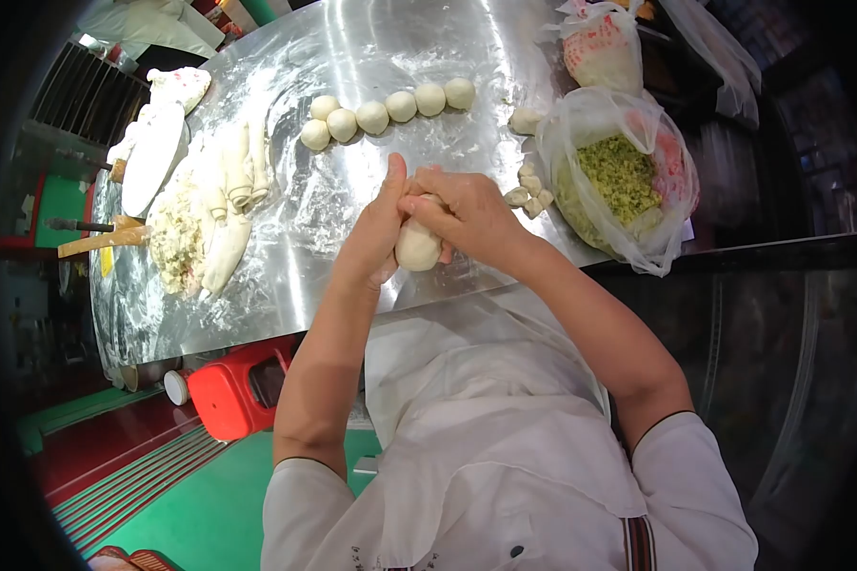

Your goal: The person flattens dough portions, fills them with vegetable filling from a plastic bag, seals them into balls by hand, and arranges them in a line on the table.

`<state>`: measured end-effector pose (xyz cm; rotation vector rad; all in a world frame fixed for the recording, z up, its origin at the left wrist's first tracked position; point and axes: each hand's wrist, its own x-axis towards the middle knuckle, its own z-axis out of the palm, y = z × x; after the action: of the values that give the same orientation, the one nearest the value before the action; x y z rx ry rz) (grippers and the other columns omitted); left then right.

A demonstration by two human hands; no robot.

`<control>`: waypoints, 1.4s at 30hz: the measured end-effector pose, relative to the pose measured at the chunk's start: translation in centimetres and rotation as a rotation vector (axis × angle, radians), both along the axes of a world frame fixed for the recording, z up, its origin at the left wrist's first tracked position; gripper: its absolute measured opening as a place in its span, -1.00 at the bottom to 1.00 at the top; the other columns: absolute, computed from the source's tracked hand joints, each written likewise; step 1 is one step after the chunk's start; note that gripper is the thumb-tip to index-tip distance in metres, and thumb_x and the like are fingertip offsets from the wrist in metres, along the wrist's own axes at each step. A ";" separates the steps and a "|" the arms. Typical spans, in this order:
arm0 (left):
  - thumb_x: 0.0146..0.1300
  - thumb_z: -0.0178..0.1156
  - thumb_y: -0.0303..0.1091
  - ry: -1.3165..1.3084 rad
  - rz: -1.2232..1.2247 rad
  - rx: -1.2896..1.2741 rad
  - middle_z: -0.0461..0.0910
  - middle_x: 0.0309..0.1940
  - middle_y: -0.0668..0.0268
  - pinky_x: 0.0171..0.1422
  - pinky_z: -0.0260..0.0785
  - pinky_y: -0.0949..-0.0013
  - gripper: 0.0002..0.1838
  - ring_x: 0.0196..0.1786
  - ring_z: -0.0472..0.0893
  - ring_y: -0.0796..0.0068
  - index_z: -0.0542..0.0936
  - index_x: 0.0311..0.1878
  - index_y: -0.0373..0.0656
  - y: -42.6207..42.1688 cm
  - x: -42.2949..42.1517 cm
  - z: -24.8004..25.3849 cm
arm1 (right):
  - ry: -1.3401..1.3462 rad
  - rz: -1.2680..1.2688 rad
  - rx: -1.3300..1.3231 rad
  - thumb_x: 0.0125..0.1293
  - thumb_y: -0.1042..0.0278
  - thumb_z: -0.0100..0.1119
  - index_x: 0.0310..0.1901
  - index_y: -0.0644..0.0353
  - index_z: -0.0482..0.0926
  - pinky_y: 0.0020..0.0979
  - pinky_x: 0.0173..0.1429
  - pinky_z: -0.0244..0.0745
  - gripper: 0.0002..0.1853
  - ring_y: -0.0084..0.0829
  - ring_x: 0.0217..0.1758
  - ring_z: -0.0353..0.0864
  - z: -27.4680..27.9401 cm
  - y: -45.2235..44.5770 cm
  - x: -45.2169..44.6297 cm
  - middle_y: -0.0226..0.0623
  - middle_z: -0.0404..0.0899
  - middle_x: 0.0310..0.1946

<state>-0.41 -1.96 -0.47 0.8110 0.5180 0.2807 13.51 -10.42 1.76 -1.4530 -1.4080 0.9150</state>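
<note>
A smooth, pale dough ball (pixel 417 249) is held between my two hands, over the near edge of the metal table. My left hand (pixel 379 228) cups it from the left, thumb pointing up. Closed over its top is my right hand (pixel 467 211), with fingers bent and thumb pressing on the dough. The palm side of the dough is hidden. Beyond my hands lies a row of several rounded dough balls (pixel 372 118). To the right of my right hand are several small dough pieces (pixel 533 202), beside a clear plastic bag (pixel 569 205) of chopped green filling (pixel 619 176).
Long dough rolls (pixel 224 257) lie left on the floured metal table (pixel 305 219), beside a crumbly pale heap (pixel 176 233) and a wooden-handled tool (pixel 105 240). Another tied bag (pixel 605 52) stands at the back right. A red stool (pixel 227 398) is below the table's front edge.
</note>
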 end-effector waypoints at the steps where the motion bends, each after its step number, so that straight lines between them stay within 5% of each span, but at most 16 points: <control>1: 0.55 -0.27 0.36 0.001 0.001 -0.005 0.64 -0.31 0.14 -0.40 0.57 0.28 -0.20 -0.51 0.64 0.28 0.49 0.17 -0.31 -0.3 0.0 0.3 | -0.136 -0.036 0.122 0.45 0.17 0.21 -0.23 0.24 0.57 -0.33 -0.42 0.53 -0.73 -0.36 -0.57 0.66 -0.2 0.0 -0.1 -0.22 0.63 -0.47; 5: 0.61 -0.22 0.21 0.223 0.072 0.201 0.63 -0.38 0.18 -0.43 0.49 0.34 -0.33 -0.53 0.60 0.35 0.57 -0.14 -0.28 -1.3 -0.5 -0.7 | -0.577 -0.180 0.548 0.41 0.25 0.19 -0.31 0.11 0.61 -0.22 -0.37 0.52 -0.83 -0.23 -0.50 0.64 -3.3 1.4 0.2 -0.28 0.63 -0.52; 8: 0.62 -0.20 0.17 0.207 0.084 0.296 0.60 -0.44 0.24 -0.40 0.47 0.37 -0.34 -0.50 0.58 0.43 0.61 -0.21 -0.29 -2.0 -1.4 -0.6 | -0.593 -0.253 0.445 0.41 0.22 0.18 -0.24 0.11 0.63 -0.11 -0.33 0.49 -0.83 -0.13 -0.50 0.60 -5.2 1.9 1.4 -0.21 0.58 -0.57; 11: 0.62 -0.13 0.10 0.101 0.121 0.262 0.57 -0.47 0.26 -0.38 0.47 0.39 -0.41 -0.45 0.58 0.46 0.59 -0.24 -0.28 -1.2 -2.0 1.0 | -0.766 -0.357 0.074 0.35 0.26 0.23 -0.26 0.14 0.62 -0.17 -0.27 0.53 -0.86 -0.15 -0.33 0.66 -6.5 1.5 4.8 -0.23 0.59 -0.47; 13: 0.62 -0.10 0.05 0.050 0.187 0.230 0.55 -0.47 0.25 -0.36 0.47 0.39 -0.46 -0.43 0.58 0.46 0.57 -0.26 -0.26 -0.5 -3.0 0.7 | -0.824 -0.367 0.093 0.32 0.29 0.26 -0.21 0.19 0.60 -0.11 -0.10 0.53 -0.84 -0.15 -0.07 0.65 -6.9 0.7 5.1 -0.19 0.63 -0.19; 15: 0.62 -0.07 0.06 0.060 0.275 0.182 0.57 -0.42 0.25 -0.32 0.49 0.41 -0.45 -0.41 0.60 0.46 0.61 -0.15 -0.31 0.3 -2.8 -1.2 | -0.885 -0.327 0.116 0.29 0.32 0.29 -0.18 0.20 0.59 -0.07 -0.01 0.50 -0.83 -0.14 0.00 0.62 -6.7 0.6 5.0 -0.18 0.60 -0.07; 16: 0.63 -0.11 0.05 0.121 0.269 0.189 0.59 -0.35 0.26 -0.28 0.50 0.43 -0.43 -0.37 0.61 0.46 0.60 0.08 -0.36 1.0 -3.2 -2.9 | -0.954 -0.297 0.130 0.25 0.35 0.32 -0.15 0.21 0.58 -0.03 0.08 0.47 -0.80 -0.13 0.07 0.59 -6.4 0.5 4.6 -0.16 0.57 0.04; 21: 0.63 -0.07 0.03 0.002 0.434 -0.015 0.64 -0.17 0.19 -0.03 0.55 0.32 -0.43 -0.13 0.66 0.38 0.54 0.25 -0.35 2.1 -2.4 -3.4 | -0.799 -0.051 0.539 0.14 0.38 0.38 0.09 0.19 0.56 -0.06 0.12 0.46 -0.56 -0.07 0.04 0.57 -3.2 2.2 -1.6 -0.13 0.55 0.04; 26: 0.56 0.08 0.02 -0.008 0.469 -0.091 0.59 0.18 0.10 0.31 0.46 0.23 -0.40 0.23 0.58 0.29 0.46 0.38 -0.32 5.8 -2.7 -2.8 | -0.458 0.059 0.302 0.26 0.29 0.35 0.26 0.23 0.46 -0.17 0.18 0.50 -0.45 -0.15 0.10 0.60 -3.9 7.8 -0.6 -0.09 0.55 0.12; 28: 0.43 0.26 -0.02 0.412 0.436 0.664 0.34 0.45 -0.03 0.49 0.32 0.13 -0.22 0.47 0.38 0.09 0.25 0.54 -0.27 10.4 -4.0 -1.5 | -0.240 0.054 0.053 0.35 0.26 0.32 0.30 0.21 0.44 -0.24 0.22 0.52 -0.47 -0.27 0.13 0.62 -2.2 11.9 1.5 -0.05 0.58 0.16; 30: 0.20 0.47 -0.09 0.570 0.530 1.081 0.11 0.58 -0.02 0.56 0.24 0.13 -0.02 0.56 0.26 0.10 0.19 0.58 -0.21 14.7 -4.5 -2.7 | -0.229 0.005 -0.027 0.39 0.24 0.28 0.29 0.24 0.47 -0.28 0.22 0.53 -0.50 -0.30 0.14 0.64 -1.9 17.2 4.2 -0.05 0.62 0.10; 35: 0.00 0.60 -0.07 0.566 0.400 1.218 0.18 0.54 0.01 0.50 0.33 0.17 0.12 0.47 0.38 0.13 0.21 0.60 -0.11 20.4 -2.3 -7.4 | -0.354 -0.004 -0.037 0.42 0.21 0.24 0.33 0.26 0.48 -0.28 0.25 0.53 -0.48 -0.23 0.18 0.64 -5.4 25.6 6.6 -0.06 0.62 0.15; 37: 0.00 0.60 -0.10 0.532 0.276 0.906 0.27 0.48 0.04 0.35 0.47 0.26 0.12 0.36 0.47 0.23 0.19 0.62 -0.03 21.5 -2.0 -7.9 | -0.528 0.194 -0.188 0.44 0.20 0.22 0.37 0.21 0.48 -0.23 0.27 0.53 -0.47 -0.18 0.19 0.64 -7.1 26.5 5.0 -0.06 0.59 0.20; 38: 0.05 0.57 -0.07 0.590 0.265 1.020 0.37 0.41 0.07 0.19 0.56 0.34 0.08 0.30 0.51 0.33 0.20 0.62 0.02 21.9 -2.0 -8.1 | -0.525 0.187 -0.191 0.44 0.20 0.22 0.37 0.21 0.48 -0.23 0.27 0.53 -0.47 -0.18 0.19 0.64 -7.3 26.5 4.9 -0.06 0.59 0.20; 42: 0.24 0.40 0.04 0.542 0.231 0.914 0.50 0.34 0.01 0.43 0.34 0.23 -0.10 0.37 0.50 0.13 0.26 0.60 0.03 22.4 -3.0 -7.1 | -0.439 -0.037 0.051 0.47 0.20 0.15 0.29 0.21 0.53 -0.17 0.27 0.50 -0.56 -0.09 0.18 0.62 -6.3 22.8 4.1 -0.06 0.60 0.16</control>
<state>-3.41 20.40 -7.56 1.7427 1.0211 0.5303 17.62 12.36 -4.52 -1.7020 -1.6974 0.5491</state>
